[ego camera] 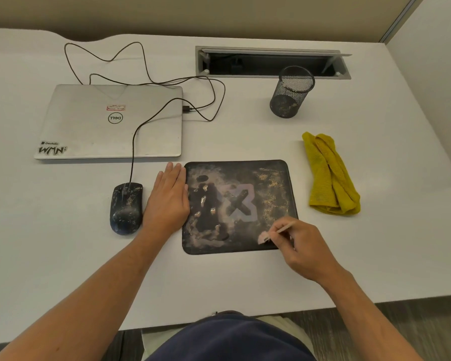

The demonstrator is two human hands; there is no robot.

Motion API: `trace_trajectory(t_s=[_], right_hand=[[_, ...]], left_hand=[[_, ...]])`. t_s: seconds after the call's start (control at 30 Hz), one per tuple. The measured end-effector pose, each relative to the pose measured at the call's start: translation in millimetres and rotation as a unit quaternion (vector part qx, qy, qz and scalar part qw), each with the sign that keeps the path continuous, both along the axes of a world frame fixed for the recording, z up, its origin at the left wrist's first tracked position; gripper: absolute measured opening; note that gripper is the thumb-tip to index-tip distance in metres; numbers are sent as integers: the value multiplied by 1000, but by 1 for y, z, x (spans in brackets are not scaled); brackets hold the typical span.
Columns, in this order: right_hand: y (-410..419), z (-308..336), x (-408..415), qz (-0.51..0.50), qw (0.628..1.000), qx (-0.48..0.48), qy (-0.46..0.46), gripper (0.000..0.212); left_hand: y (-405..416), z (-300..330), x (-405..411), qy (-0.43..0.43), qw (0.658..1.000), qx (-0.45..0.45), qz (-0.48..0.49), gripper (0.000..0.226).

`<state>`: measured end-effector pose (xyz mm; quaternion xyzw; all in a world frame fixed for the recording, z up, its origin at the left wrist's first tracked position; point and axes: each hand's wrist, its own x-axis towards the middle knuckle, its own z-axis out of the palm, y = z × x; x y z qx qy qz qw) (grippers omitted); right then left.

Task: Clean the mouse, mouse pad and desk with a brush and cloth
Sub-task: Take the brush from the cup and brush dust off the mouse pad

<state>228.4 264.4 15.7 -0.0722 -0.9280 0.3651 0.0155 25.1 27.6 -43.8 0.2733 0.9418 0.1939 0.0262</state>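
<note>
on the dirty mouse pad [238, 207], the right hand [303, 250] pinched what looked like a small brush [272, 234], while the left hand [168, 201] lay flat, fingers together, at its edge.

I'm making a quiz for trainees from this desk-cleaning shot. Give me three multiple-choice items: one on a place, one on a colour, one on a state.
1. Where does the mouse lie?
A. On the mouse pad
B. On the desk, left of the pad
C. On the laptop

2. What colour is the cloth?
A. Yellow
B. Blue
C. White

3. What is the right hand doing?
A. Resting flat
B. Holding the cloth
C. Holding the brush on the pad

Answers:
1 B: the left hand lies between it and the mouse pad.
2 A: it is plainly yellow.
3 C: the brush has its bristles on the pad's near right corner.
</note>
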Motion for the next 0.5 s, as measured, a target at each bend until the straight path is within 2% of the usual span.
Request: trace_trajectory(t_s=[0.1,0.3,0.4,0.5], right_hand=[[9,6,-11,-26,999,-26,36,9],[25,5,-72,-163,980,-28,109,9],[26,-1,-92,-156,984,-12,80,18],[22,-4,-86,-122,990,-5,72,14]], left_hand=[[0,-1,0,0,1000,-3,1,51],[0,-2,0,-7,1000,-10,0,52],[-1,-2,-1,-9,1000,-15,-1,52],[-1,-2,0,-10,1000,-16,0,56]])
